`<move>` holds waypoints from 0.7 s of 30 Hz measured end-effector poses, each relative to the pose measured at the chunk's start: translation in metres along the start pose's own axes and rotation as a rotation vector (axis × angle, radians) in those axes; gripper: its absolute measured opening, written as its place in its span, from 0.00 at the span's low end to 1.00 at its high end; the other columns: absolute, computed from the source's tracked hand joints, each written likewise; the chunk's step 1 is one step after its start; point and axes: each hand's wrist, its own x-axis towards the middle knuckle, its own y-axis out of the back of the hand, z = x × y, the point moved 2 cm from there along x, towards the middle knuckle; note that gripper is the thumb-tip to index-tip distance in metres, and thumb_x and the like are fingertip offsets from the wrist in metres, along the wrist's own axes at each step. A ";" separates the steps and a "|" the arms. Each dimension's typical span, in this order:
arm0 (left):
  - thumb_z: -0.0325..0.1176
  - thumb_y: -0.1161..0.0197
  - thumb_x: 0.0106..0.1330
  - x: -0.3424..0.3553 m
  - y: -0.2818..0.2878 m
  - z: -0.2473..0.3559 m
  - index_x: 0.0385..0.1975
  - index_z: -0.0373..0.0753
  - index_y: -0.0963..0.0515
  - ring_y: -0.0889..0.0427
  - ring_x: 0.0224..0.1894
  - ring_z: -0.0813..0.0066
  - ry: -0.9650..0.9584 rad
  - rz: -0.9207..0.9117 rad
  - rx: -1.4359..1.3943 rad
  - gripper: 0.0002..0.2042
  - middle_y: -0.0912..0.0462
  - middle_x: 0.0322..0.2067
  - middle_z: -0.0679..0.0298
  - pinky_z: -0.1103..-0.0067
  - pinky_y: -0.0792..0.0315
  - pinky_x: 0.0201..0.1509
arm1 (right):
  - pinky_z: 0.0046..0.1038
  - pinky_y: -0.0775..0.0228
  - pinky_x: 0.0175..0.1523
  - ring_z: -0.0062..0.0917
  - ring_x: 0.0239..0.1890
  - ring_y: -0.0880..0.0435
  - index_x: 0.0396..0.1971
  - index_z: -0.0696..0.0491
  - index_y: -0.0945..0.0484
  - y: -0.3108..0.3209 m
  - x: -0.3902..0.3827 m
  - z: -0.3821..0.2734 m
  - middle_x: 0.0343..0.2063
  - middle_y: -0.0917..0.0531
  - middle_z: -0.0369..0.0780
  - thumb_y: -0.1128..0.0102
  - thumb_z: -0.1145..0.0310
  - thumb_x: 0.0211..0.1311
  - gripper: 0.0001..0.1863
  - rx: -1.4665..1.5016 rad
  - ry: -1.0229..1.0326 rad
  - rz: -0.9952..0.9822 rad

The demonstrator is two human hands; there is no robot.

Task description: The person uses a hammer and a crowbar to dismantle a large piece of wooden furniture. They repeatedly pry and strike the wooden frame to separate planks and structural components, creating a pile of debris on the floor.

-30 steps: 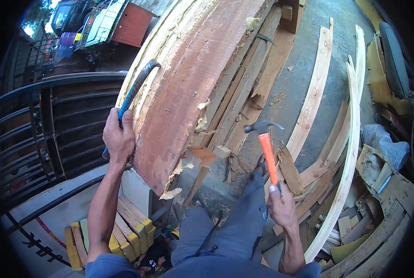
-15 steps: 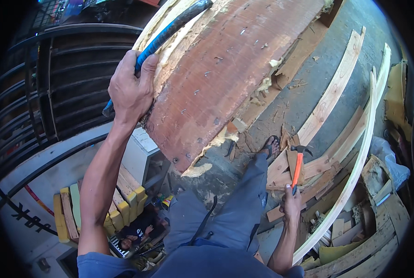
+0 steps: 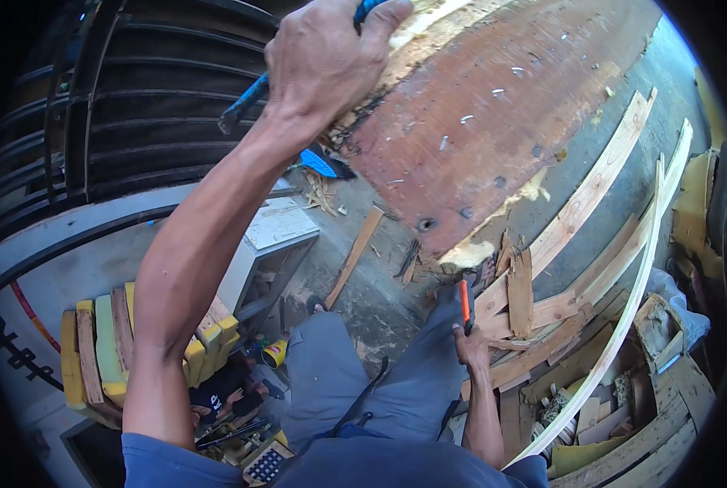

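My left hand (image 3: pixel 323 69) is closed around a blue pry bar (image 3: pixel 245 103) at the upper left edge of a weathered reddish-brown wooden panel (image 3: pixel 494 122). The panel is slanted, dotted with staples and holes, with torn yellowish foam along its edges. Low on the right, my right hand (image 3: pixel 471 346) grips a hammer by its orange handle (image 3: pixel 464 299), below the panel's lower corner; the hammer's head is hard to make out there. A blue object (image 3: pixel 319 163) shows under my left wrist, partly hidden by the arm.
Dark metal railing (image 3: pixel 160 81) runs at upper left. Padded slats (image 3: pixel 103 350) lie left, beside a white box (image 3: pixel 270 228); part of another person (image 3: pixel 217 403) shows below them. Long pale planks (image 3: pixel 591 187) and scrap wood (image 3: pixel 599 407) cover the floor at right, beside my legs.
My left hand has risen and moved right with the pry bar. The panel sits farther right in view, partly as the view shifts. My right hand with the hammer has shifted slightly left.
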 end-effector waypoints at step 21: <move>0.50 0.53 0.73 -0.507 -0.229 -0.548 0.41 0.36 0.24 0.18 0.45 0.40 0.891 -0.423 -0.220 0.21 0.17 0.36 0.42 0.52 0.28 0.47 | 0.42 0.28 0.37 0.35 0.27 0.20 0.35 0.64 0.24 -0.184 0.007 0.057 0.22 0.20 0.47 0.48 0.47 0.68 0.28 -0.099 -0.036 0.468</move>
